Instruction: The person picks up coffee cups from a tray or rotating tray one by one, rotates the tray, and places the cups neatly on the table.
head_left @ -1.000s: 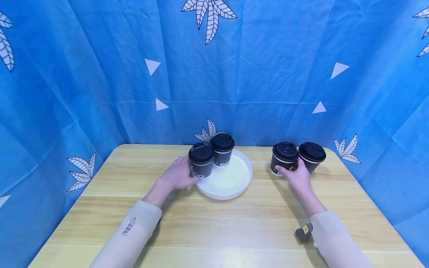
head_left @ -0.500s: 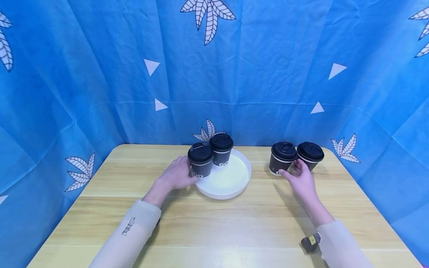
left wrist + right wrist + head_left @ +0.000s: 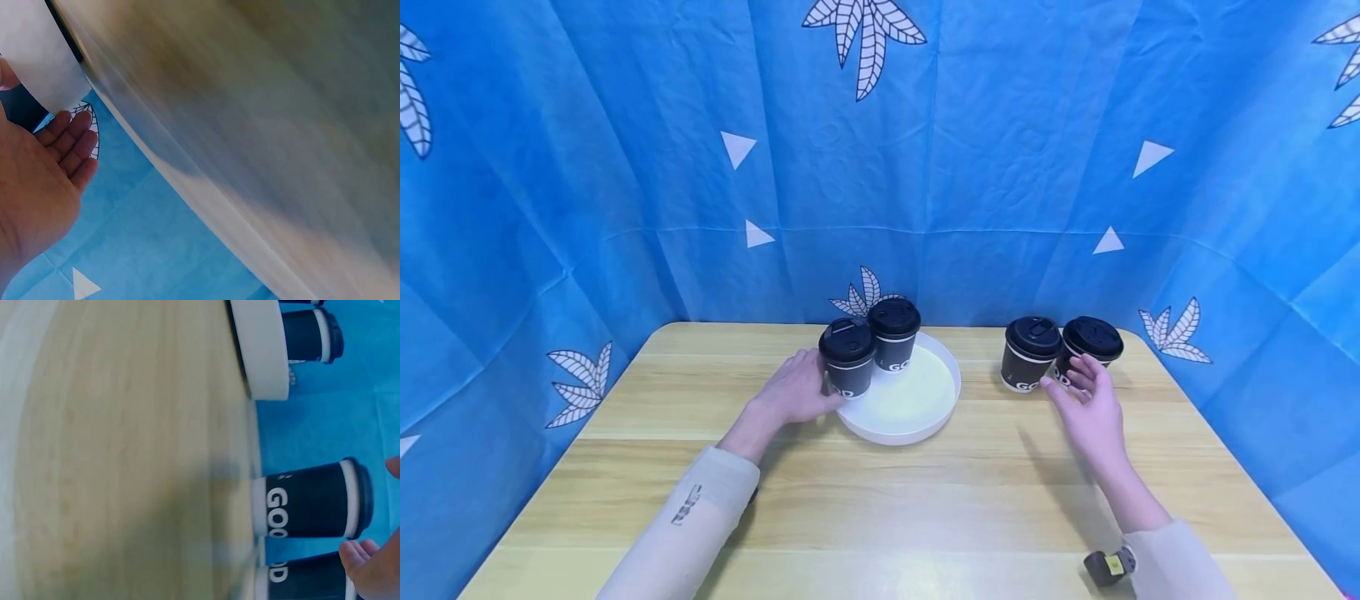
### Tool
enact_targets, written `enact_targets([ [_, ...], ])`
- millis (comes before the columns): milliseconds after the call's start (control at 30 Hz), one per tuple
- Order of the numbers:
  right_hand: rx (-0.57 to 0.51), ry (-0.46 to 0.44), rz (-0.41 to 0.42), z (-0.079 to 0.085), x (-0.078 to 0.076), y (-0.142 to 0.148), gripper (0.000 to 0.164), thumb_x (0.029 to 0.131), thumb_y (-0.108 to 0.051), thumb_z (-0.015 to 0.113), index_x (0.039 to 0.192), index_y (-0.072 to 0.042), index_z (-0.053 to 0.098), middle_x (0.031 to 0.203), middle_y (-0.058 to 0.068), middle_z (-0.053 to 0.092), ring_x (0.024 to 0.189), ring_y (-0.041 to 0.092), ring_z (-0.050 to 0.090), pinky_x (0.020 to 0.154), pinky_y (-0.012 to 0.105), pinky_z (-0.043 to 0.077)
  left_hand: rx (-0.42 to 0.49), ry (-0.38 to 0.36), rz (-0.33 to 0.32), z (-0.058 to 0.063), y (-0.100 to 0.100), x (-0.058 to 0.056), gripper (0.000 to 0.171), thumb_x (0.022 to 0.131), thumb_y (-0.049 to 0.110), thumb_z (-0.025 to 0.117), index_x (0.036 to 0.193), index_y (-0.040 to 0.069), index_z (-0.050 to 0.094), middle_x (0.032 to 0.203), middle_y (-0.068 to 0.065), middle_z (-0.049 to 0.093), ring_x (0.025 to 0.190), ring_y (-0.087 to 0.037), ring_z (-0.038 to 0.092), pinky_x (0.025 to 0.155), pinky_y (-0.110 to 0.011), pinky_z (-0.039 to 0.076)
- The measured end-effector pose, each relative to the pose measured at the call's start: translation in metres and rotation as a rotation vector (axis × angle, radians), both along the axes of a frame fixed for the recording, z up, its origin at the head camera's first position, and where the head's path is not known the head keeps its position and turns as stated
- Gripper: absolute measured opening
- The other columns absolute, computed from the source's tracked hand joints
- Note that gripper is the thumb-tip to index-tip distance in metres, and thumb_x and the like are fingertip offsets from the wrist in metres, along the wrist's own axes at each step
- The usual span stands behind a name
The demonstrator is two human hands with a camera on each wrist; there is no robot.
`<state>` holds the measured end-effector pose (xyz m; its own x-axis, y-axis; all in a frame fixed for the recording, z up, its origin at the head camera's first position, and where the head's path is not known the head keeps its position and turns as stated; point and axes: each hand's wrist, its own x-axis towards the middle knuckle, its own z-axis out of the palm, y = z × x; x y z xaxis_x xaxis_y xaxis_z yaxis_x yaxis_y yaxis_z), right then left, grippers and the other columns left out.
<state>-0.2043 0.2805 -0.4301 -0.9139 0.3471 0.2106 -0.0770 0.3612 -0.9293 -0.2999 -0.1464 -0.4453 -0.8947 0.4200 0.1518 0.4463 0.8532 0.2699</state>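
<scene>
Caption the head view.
Left hand at two black lidded paper cups on a round white tray; right hand near two more on a wooden table.

Pale glare and soft shadows lie on the table (image 3: pixel 917 508); wrist views are dimmer.

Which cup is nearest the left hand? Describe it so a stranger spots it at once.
On the wooden table, find the round white tray toward the back. Two black-lidded cups stand on it; the front-left cup is the one. What sets it apart is the left hand right beside it: its neighbour, the rear cup, stands behind and to the right, farther from that hand.
</scene>
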Motion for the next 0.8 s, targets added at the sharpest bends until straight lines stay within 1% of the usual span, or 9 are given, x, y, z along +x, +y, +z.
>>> enact_targets([
  [67, -0.017, 0.027, -0.01, 0.004, 0.001, -0.003, 0.079, 0.098, -0.02, 0.071, 0.161, -0.003, 0.027, 0.158, 0.015, 0.045, 0.142, 0.03, 0.046, 0.118, 0.04, 0.04, -0.004, 0.0, 0.003, 0.0, 0.0, 0.0, 0.083, 0.084, 0.047, 0.073, 0.146, -0.001, 0.045, 0.135, -0.02, 0.059, 0.121, -0.036, 0.052, 0.112, -0.054, 0.042],
  [133, -0.027, 0.059, -0.005, 0.008, 0.001, -0.007, 0.075, 0.098, -0.017, 0.07, 0.16, -0.002, 0.029, 0.156, 0.015, 0.046, 0.14, 0.029, 0.047, 0.117, 0.035, 0.042, -0.002, -0.002, 0.005, 0.001, 0.001, 0.001, 0.083, 0.084, 0.047, 0.074, 0.146, -0.001, 0.046, 0.135, -0.02, 0.059, 0.121, -0.036, 0.052, 0.112, -0.054, 0.042],
  [300, -0.017, 0.125, 0.043, 0.019, 0.001, -0.019, 0.069, 0.1, -0.01, 0.067, 0.158, 0.0, 0.031, 0.154, 0.016, 0.048, 0.139, 0.031, 0.048, 0.114, 0.028, 0.044, -0.012, -0.015, 0.014, 0.002, 0.002, 0.001, 0.083, 0.085, 0.047, 0.074, 0.147, 0.0, 0.045, 0.137, -0.019, 0.058, 0.124, -0.035, 0.052, 0.114, -0.053, 0.04],
  [400, -0.002, 0.145, 0.07, 0.022, -0.001, -0.028, 0.067, 0.1, -0.008, 0.066, 0.156, 0.002, 0.033, 0.154, 0.016, 0.049, 0.138, 0.029, 0.049, 0.112, 0.025, 0.044, -0.005, -0.017, 0.011, 0.003, 0.001, 0.001, 0.085, 0.085, 0.047, 0.074, 0.149, 0.0, 0.043, 0.14, -0.021, 0.057, 0.128, -0.037, 0.051, 0.117, -0.054, 0.038],
  [567, -0.006, 0.183, 0.111, 0.022, -0.009, -0.04, 0.061, 0.101, -0.004, 0.062, 0.154, 0.006, 0.034, 0.151, 0.02, 0.051, 0.135, 0.032, 0.051, 0.108, 0.021, 0.045, 0.003, -0.012, 0.001, 0.001, 0.0, 0.0, 0.088, 0.084, 0.047, 0.073, 0.151, -0.001, 0.041, 0.143, -0.023, 0.055, 0.132, -0.039, 0.049, 0.12, -0.057, 0.033],
  [733, -0.008, 0.209, 0.156, 0.019, -0.017, -0.052, 0.054, 0.102, 0.0, 0.057, 0.151, 0.008, 0.038, 0.148, 0.023, 0.052, 0.134, 0.034, 0.053, 0.102, 0.013, 0.043, -0.002, -0.01, 0.0, 0.001, 0.0, 0.0, 0.087, 0.085, 0.047, 0.073, 0.15, -0.001, 0.042, 0.142, -0.022, 0.056, 0.131, -0.038, 0.05, 0.12, -0.055, 0.033],
  [800, -0.012, 0.203, 0.178, 0.017, -0.02, -0.055, 0.051, 0.102, 0.001, 0.056, 0.149, 0.009, 0.039, 0.147, 0.023, 0.053, 0.133, 0.035, 0.054, 0.099, 0.01, 0.043, -0.009, -0.017, 0.003, 0.001, 0.001, -0.001, 0.087, 0.085, 0.048, 0.073, 0.151, 0.0, 0.041, 0.143, -0.021, 0.056, 0.132, -0.037, 0.049, 0.121, -0.054, 0.033],
])
